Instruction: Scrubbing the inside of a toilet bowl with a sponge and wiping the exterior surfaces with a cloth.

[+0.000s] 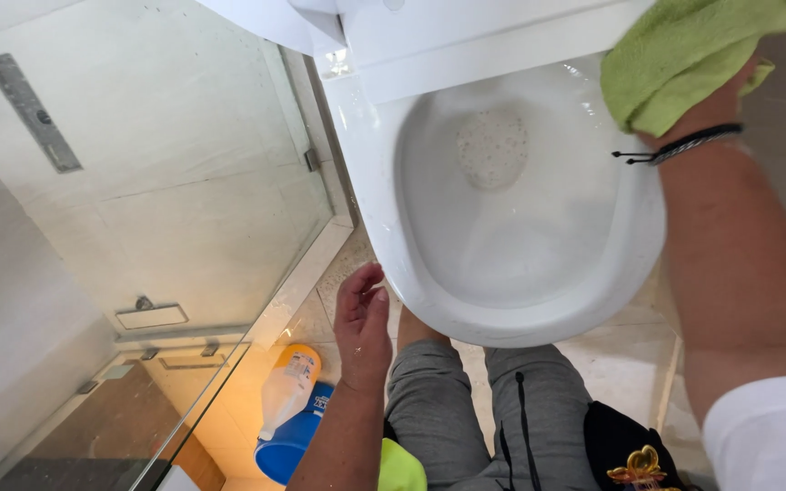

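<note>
I looked down at a white toilet (511,309) with its seat up. My right hand (711,105) was up at the back right of the bowl rim. It grasped a green cloth (684,55), bunched over my fingers, so the cloth sat right on top of that grip and hid most of it. The cloth pressed on the rim, near the tank. A black band (684,144) went round my right wrist.

My left hand (363,327) was low, just beside the front left of the bowl. Its grip was released, fingers loose and a bit bent, and it held nothing. It was well apart from the cloth.

On the floor by my left arm stood a white bottle (288,382) with a yellow cap, tilted over a blue tub (288,445). A glass shower wall (184,209) was on the left.
</note>
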